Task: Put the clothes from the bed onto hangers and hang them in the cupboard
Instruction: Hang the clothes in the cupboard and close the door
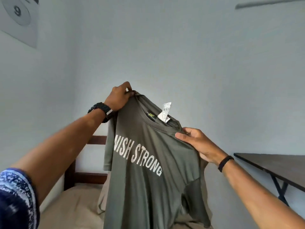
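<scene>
An olive green T-shirt (148,171) with white lettering hangs in the air in front of me, above the bed (74,204). My left hand (119,98) grips its left shoulder at the top. My right hand (196,144) pinches the right shoulder just beside the collar, lower than the left. A white tag (165,111) sticks up out of the neck opening, and something dark shows inside the collar. No hanger is plainly visible. The cupboard is out of view.
The bed has a beige sheet and a dark wooden headboard (92,156) against the pale wall. A dark table (277,167) with black metal legs stands at the right. A poster (19,19) hangs at the upper left.
</scene>
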Available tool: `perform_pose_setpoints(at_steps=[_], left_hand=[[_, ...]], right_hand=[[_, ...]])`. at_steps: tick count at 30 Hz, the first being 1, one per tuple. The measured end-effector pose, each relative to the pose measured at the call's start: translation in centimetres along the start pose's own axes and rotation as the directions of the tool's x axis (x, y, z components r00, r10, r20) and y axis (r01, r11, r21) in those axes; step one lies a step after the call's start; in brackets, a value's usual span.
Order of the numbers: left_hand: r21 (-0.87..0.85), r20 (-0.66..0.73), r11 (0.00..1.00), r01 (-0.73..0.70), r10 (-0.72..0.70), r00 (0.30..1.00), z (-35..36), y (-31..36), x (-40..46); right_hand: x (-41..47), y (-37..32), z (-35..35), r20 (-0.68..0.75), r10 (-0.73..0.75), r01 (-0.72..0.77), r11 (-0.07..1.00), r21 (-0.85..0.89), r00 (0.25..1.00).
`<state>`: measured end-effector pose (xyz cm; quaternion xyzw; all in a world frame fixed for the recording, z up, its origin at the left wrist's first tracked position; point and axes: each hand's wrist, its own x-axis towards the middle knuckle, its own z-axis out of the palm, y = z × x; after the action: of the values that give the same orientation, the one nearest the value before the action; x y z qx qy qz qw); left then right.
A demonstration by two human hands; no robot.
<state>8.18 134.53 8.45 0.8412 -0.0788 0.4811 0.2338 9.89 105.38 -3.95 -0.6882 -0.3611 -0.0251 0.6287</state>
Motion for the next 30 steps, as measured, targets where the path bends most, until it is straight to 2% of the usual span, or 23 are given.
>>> perform_pose_setpoints(at_steps=[2,4,5,7,9,11,14,18,20,23,25,27,30], left_hand=[[0.006,0.011,1.000,0.003,-0.003,1.000,-1.5,0.4,1.1],[0.003,0.021,1.000,0.011,-0.011,1.000,-3.2,1.0,2.3],[-0.035,0.029,0.999,0.035,-0.033,0.999,-3.9,1.2,2.8],[-0.213,0.067,0.970,0.116,-0.104,0.992,-5.5,2.0,3.1],[-0.358,0.116,0.913,0.195,-0.164,0.980,-7.4,2.9,3.1],[-0.339,0.184,0.917,0.212,-0.156,0.970,-9.6,3.8,2.8],[-0.342,0.326,0.914,0.219,-0.103,0.940,-12.9,4.8,1.9],[-0.420,0.455,0.874,0.242,-0.028,0.890,-16.2,5.8,-0.2],[-0.516,0.477,0.816,0.260,0.021,0.879,-17.4,6.3,-0.8],[-0.686,0.384,0.688,0.237,0.066,0.921,-19.3,7.6,-0.6],[-0.741,0.325,0.636,0.217,0.056,0.944,-19.9,8.3,-0.3],[-0.723,0.325,0.651,0.232,0.023,0.945,-19.9,8.2,-0.2],[-0.608,0.411,0.728,0.317,-0.053,0.910,-18.0,6.2,-1.2]], right_hand=[[0.2,-2.8,-1.8,0.109,0.029,-0.032,0.999,0.019,0.994],[0.5,-5.8,-3.2,0.158,0.045,-0.046,0.999,0.005,0.986],[0.8,-7.3,-3.6,0.134,0.034,-0.034,0.999,-0.008,0.990],[1.5,-10.3,-4.0,-0.031,-0.083,0.079,0.991,-0.106,0.996],[2.1,-13.4,-4.1,-0.177,-0.230,0.182,0.951,-0.252,0.957],[2.3,-16.0,-3.8,-0.186,-0.308,0.221,0.898,-0.380,0.933],[1.1,-19.3,-3.3,-0.096,-0.307,0.224,0.844,-0.488,0.947],[-2.0,-22.4,-2.9,0.059,-0.174,0.184,0.924,-0.336,0.983],[-3.1,-23.6,-2.9,0.090,-0.174,0.192,0.944,-0.269,0.981],[-3.9,-25.7,-2.5,0.063,-0.250,0.257,0.954,-0.155,0.966],[-4.1,-26.5,-2.1,0.035,-0.285,0.287,0.952,-0.103,0.958],[-3.7,-26.2,-1.7,0.006,-0.283,0.282,0.956,-0.084,0.959],[-2.5,-23.1,-1.0,-0.008,-0.200,0.198,0.977,-0.075,0.980]])
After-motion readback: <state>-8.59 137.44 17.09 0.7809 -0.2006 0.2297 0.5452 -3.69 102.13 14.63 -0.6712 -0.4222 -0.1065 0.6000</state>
